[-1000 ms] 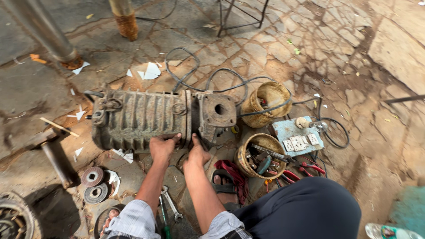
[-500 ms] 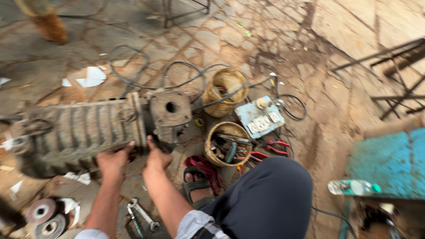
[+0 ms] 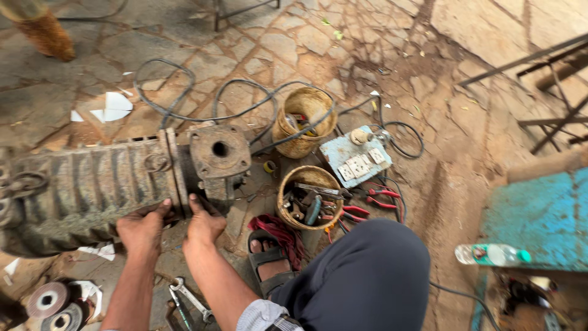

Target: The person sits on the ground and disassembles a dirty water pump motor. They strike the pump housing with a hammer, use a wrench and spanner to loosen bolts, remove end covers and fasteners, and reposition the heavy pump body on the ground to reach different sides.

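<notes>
Both bare forearms reach forward, side by side. The left hand (image 3: 144, 230) lies palm down, fingers spread and curled at the tips. The right hand (image 3: 204, 224) presses down, fingers seemingly tucked under. 1 knee is bent.

Two hands are showing — the left hand (image 3: 142, 230) and the right hand (image 3: 205, 224) — both resting against one ribbed pump body (image 3: 92, 190). Two round tool baskets are sitting on the paving — the far basket (image 3: 288, 138) and the near basket (image 3: 286, 202) — alongside one blue socket board (image 3: 358, 160) and one plastic bottle (image 3: 490, 254). Two grinding discs (image 3: 58, 306) are lying at the lower left, two wrenches (image 3: 187, 300) are lying between the forearms, and one sandalled foot (image 3: 269, 263) is showing.
</notes>
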